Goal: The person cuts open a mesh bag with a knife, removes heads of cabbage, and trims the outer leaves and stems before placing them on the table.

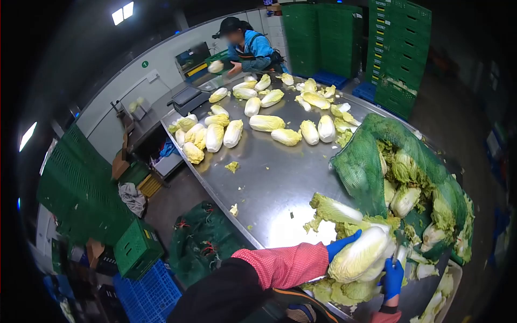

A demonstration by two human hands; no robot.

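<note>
A worker's blue-gloved left hand (340, 245) grips a napa cabbage (362, 254) above the steel surface (269, 177); the right hand (392, 278) clasps a knife (397, 248) beside the green mesh sack (366, 161).

The steel counter (269, 177) carried trimmed cabbages (266, 123) scattered across its far end, loose leaves (232, 167) mid-surface, and a green net sack (371, 161) spilling untrimmed heads at the near right.
</note>
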